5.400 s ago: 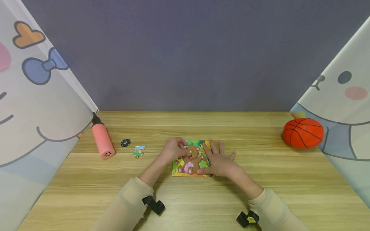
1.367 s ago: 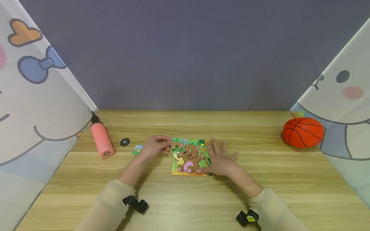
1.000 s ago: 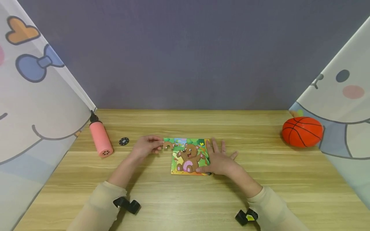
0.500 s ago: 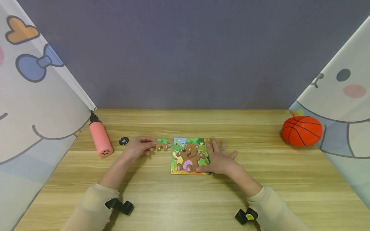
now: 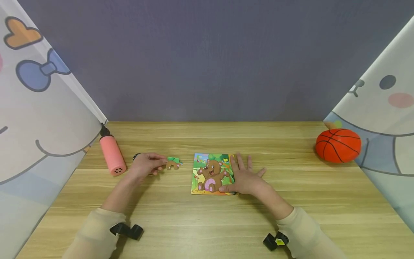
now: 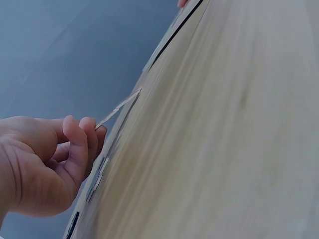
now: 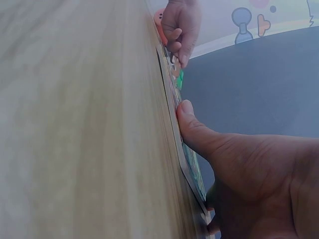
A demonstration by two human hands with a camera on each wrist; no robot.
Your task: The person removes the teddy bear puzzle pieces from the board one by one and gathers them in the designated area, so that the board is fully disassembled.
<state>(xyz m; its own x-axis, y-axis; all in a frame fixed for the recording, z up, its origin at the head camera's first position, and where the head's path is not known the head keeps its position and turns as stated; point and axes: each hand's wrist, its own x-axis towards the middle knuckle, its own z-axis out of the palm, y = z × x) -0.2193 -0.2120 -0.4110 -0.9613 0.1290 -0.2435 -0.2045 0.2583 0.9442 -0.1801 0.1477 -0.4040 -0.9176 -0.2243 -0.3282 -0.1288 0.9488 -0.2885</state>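
My left hand (image 5: 145, 167) pinches a jigsaw piece (image 5: 173, 163) with green and brown print between thumb and fingertips, left of the puzzle. In the left wrist view, that piece (image 6: 117, 108) is seen edge-on, slanting toward the tabletop from the left fingertips (image 6: 90, 124). The bear jigsaw puzzle (image 5: 211, 178) lies flat on the table. My right hand (image 5: 247, 180) rests with spread fingers over its right edge, the thumb on its lower part. In the right wrist view the right thumb (image 7: 197, 132) lies against the board. Another loose piece (image 6: 97, 181) lies below the left hand.
A pink hand pump (image 5: 112, 154) lies at the left, and a round black chip (image 5: 136, 156) is partly covered by the left hand. At the far right sits a squashed orange basketball (image 5: 338, 145). A grey panel (image 5: 213, 72) stands behind the wooden table (image 5: 207, 223).
My left hand has gone from the puzzle's upper left leftward with the piece, now over the spot where the other loose piece showed. The right hand stays on the puzzle.
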